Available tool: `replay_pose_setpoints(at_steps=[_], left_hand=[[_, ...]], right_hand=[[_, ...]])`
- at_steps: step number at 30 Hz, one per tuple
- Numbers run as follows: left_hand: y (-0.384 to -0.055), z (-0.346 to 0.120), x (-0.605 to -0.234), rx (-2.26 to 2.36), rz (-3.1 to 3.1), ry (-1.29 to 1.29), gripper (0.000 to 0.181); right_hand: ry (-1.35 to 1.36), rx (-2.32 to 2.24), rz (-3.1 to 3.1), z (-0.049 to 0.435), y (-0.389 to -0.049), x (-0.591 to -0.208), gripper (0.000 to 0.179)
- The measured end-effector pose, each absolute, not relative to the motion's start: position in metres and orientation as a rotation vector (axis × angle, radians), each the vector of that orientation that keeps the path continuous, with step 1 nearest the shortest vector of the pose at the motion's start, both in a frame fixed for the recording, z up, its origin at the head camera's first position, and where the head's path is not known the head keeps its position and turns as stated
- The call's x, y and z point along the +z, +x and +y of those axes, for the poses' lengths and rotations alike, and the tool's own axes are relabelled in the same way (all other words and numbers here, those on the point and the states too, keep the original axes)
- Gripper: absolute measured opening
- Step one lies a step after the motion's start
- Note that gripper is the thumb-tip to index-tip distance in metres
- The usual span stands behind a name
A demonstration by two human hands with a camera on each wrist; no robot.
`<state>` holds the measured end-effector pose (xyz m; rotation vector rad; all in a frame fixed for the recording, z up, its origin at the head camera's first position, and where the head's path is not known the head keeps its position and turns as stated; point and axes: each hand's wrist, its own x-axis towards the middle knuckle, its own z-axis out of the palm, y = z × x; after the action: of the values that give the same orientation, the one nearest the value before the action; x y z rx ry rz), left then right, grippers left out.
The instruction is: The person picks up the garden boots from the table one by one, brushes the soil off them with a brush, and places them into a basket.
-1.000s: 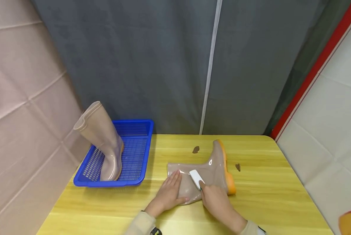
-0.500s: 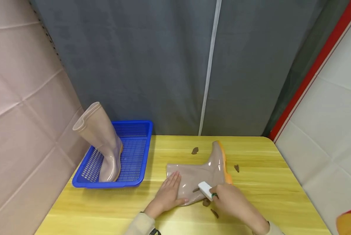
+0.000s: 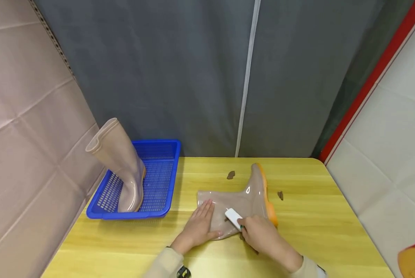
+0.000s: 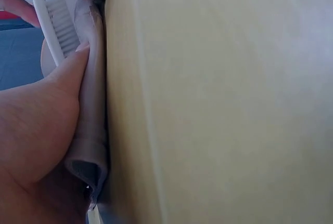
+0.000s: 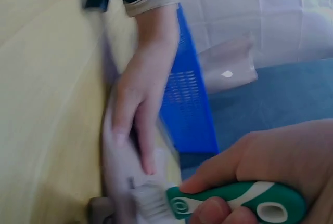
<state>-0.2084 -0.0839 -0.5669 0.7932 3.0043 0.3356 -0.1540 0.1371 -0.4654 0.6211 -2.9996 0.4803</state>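
A taupe rubber boot (image 3: 252, 195) with an orange sole lies on its side on the wooden table. My left hand (image 3: 199, 223) rests on its shaft with fingers straight. In my right hand (image 3: 261, 233) I grip a scrub brush (image 3: 233, 217) by its green-and-white handle (image 5: 244, 200). Its white bristles (image 4: 62, 24) face the boot's shaft, just ahead of my left thumb in the left wrist view. A dark brown smudge (image 3: 226, 219) shows on the shaft beside the brush head. Another brown piece (image 5: 100, 209) lies at the boot's lower edge.
On the left a blue perforated basket (image 3: 174, 181) holds a matching boot (image 3: 124, 166), leaning upright. Flat brown flakes lie on the table (image 3: 332, 231), one behind the boot (image 3: 231, 175) and one beyond its sole (image 3: 280, 195). A grey curtain (image 3: 159, 77) hangs at the back.
My right hand with the brush moved down and right across the shaft, uncovering brown pieces near the boot's front edge, then came back up and left. My left hand stayed on the boot.
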Motion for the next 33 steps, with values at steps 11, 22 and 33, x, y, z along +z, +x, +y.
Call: replay_pose_setpoints(at_steps=[11,22,33], left_hand=[[-0.205,-0.083,-0.556,0.314,2.994,0.784,0.100],[-0.207,-0.083,-0.561,0.351,3.024,0.819,0.101],[-0.209,-0.081,-0.563,0.289,3.004,0.793,0.101]], right_hand=[[0.704,0.694,-3.140,0.161,-0.140,-0.433,0.020],[0.577,0.633,-2.924,0.124,-0.186,-0.457,0.028],[0.688,0.615,-3.062,0.145,-0.156,-0.457,0.010]])
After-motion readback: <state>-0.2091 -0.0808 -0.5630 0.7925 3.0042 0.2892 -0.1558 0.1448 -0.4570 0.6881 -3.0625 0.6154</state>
